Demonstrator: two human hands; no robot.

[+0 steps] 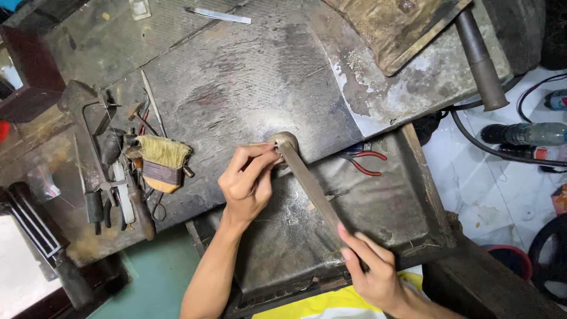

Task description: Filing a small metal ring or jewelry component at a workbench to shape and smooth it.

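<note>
- We're looking down at a dark, scuffed metal-topped surface [248, 88], worn grey with pale scratched patches and a crusty whitish area toward the far right.
- Our left hand [248, 180] is pinching a small rounded metal piece [284, 140], dull silver-tan and dome-shaped, right at the front edge of the surface; the fingers [260, 155] are clenched on it.
- Our right hand [372, 269] is gripping the near end of one long flat metal file [310, 186], fingers wrapped around it, with the far tip lying against the rounded piece.
- The file is running diagonally over a dented, greyish sheet-metal tray [384, 201] sitting below the surface edge, dusty with filings.
- One pair of red-handled pliers [366, 162] is lying at the back of that tray, just beside the edge.
- On the left we're seeing one chunky brush [162, 162] with straw-coloured bristles and a wooden block body banded in purple.
- Next to it a heap of dark hand tools [112, 177] is piling up: gravers, tweezers, small handles, too tangled to count properly.
- One thin flat metal strip [218, 15] is lying at the far edge.
- A rough wooden block [396, 26] and one dark cylindrical bar [479, 59] are sitting top right.
- Two plastic bottles [525, 134] are lying on the white tiled floor, near black cables.
</note>
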